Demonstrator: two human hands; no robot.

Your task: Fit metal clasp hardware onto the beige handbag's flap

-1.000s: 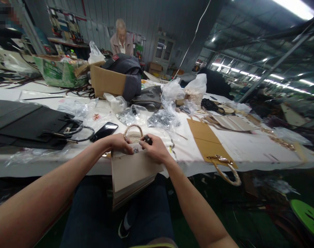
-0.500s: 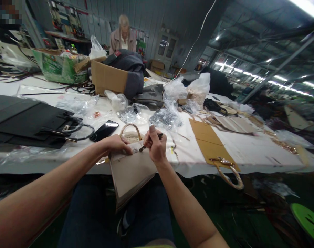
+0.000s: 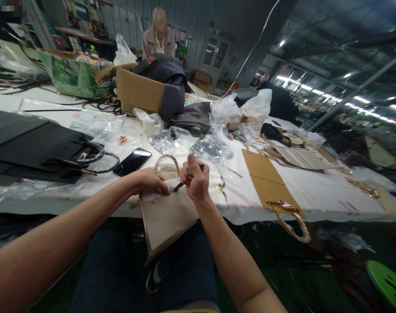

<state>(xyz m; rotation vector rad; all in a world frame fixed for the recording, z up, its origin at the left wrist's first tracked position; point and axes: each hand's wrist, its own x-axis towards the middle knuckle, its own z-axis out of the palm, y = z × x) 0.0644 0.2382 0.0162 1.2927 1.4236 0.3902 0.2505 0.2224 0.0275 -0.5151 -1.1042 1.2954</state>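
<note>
My left hand (image 3: 154,181) grips the top edge of a beige handbag piece (image 3: 170,215), thumb on the near face and fingers behind. The piece tilts over the table edge above my lap. In my right fist (image 3: 195,177) is a slim dark screwdriver-like tool (image 3: 177,187), thumb up; its exact kind is mostly hidden by the fingers. Its tip meets a small metal fitting (image 3: 172,189) near the top edge, close to my left thumb. A wrapped ring handle (image 3: 168,157) rises behind the piece, around a pale coil of cord (image 3: 168,171).
To the left lie a black bag (image 3: 38,148) and a phone (image 3: 134,161). On the right, a tan bag panel (image 3: 268,182) hangs its ring handle over the edge. Plastic bags (image 3: 211,148) and a cardboard box (image 3: 139,91) stand farther back. A person (image 3: 159,37) is beyond the table.
The tool's tip has come down-left onto the metal fitting, and my left thumb has closed in beside it. The whole view has shifted slightly.
</note>
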